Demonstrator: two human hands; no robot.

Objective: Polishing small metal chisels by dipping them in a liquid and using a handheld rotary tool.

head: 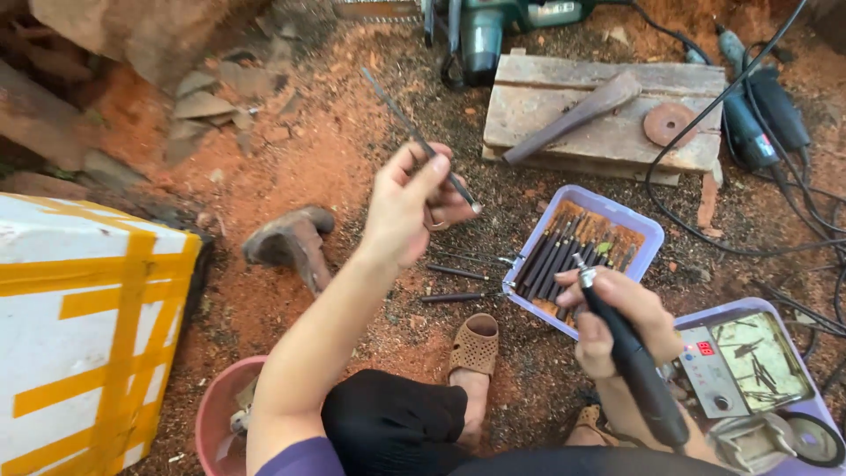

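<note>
Over the dusty ground, the left hand point(401, 207) pinches a thin bit point(419, 137) raised above the loose bits point(463, 273), left of the tray point(648, 234). The right hand point(617, 313) wraps the rotary tool point(630, 361), collet up. I judge the bit may slip from so light a pinch, or enter the collet crooked.

Your left hand point(407, 204) pinches a long thin metal rod point(419, 139) up and left of the purple tray point(648, 231), its far end slanting away from you. Your right hand point(617, 313) grips a black rotary handpiece point(633, 361) just below that tray's near edge, tip pointing at the dark bits point(560, 256) inside. More bits point(463, 282) lie on the dirt just left of the tray.
</note>
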